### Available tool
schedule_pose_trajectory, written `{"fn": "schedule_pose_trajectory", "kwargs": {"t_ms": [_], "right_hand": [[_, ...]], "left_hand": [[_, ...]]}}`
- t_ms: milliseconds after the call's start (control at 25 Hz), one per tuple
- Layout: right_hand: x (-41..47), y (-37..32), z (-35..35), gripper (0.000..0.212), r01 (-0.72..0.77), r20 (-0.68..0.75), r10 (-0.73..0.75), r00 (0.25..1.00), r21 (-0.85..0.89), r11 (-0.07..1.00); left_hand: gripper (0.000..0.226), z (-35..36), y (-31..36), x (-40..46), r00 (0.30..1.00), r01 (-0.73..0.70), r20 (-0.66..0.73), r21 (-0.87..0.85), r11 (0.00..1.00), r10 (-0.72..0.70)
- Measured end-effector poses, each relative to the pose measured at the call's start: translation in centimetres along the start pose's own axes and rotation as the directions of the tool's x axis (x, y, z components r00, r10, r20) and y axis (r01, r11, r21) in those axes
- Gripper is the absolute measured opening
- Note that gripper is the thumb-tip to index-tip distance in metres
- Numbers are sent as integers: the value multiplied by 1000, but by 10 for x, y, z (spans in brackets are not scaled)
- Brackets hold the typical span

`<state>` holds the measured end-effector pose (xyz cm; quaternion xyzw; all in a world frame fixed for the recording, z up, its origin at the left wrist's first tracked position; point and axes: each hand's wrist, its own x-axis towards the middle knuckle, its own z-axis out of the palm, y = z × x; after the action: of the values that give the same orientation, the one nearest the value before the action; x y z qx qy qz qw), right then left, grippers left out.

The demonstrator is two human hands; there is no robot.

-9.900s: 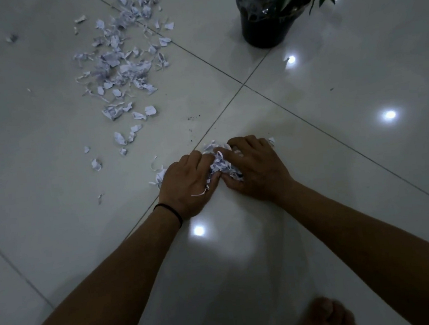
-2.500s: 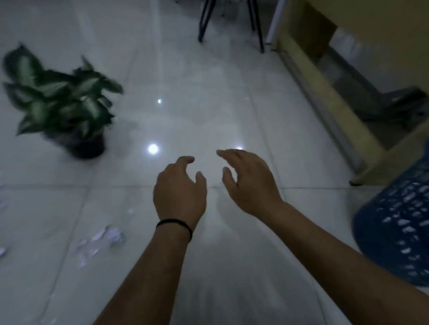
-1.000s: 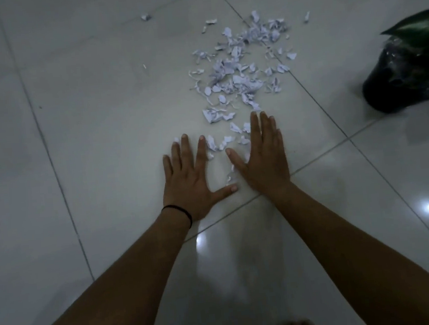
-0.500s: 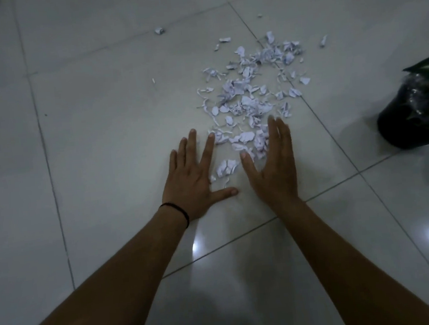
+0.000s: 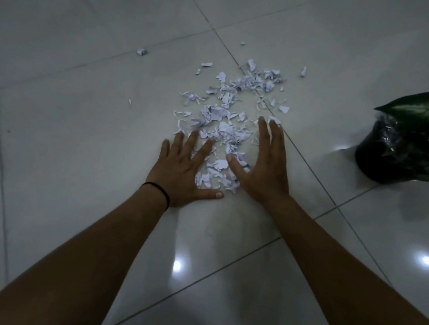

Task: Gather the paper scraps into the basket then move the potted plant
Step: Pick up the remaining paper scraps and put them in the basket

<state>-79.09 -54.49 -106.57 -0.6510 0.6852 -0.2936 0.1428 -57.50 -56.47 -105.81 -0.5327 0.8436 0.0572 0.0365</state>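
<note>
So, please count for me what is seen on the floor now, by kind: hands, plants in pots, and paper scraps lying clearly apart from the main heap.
Hands: 2, the left hand and the right hand, both flat and open at the main heap.
Potted plant: 1.
Scraps clearly apart from the heap: 4 ().
Total: 7.

- The left hand (image 5: 183, 173) lies flat on the glossy tiled floor (image 5: 75, 139), fingers spread, with a black band (image 5: 161, 192) on its wrist.
- The right hand (image 5: 263, 168) stands on its edge, fingers straight and together.
- White paper scraps (image 5: 225, 114) lie between the hands and scatter beyond the fingertips.
- One stray scrap (image 5: 141, 51) lies well apart.
- The potted plant (image 5: 406, 149) stands at the right edge in a black pot.
</note>
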Motion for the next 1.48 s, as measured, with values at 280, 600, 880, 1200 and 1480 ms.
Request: {"fn": "schedule_pose_trajectory", "kwargs": {"t_ms": [280,600,880,1200,1480], "right_hand": [[20,-13,13,76,111,105,-129,986,165,980],[-42,-8,-18,114,111,199,-111,974,11,994],[30,-1,2,126,345,250,-298,921,-171,923],[35,-5,13,120,368,294,-327,898,-95,925],[37,-12,7,118,352,271,-324,907,-62,934]], "left_hand": [[92,-17,7,3,998,54,14,-26,998,-53],[106,-43,4,-43,981,188,-38,-58,980,-190],[133,-44,-28,54,992,-124,-17,89,988,126],[102,-26,-39,60,985,-175,16,50,983,174],[35,-14,-36,9,972,-3,-229,-190,982,-42]]}}
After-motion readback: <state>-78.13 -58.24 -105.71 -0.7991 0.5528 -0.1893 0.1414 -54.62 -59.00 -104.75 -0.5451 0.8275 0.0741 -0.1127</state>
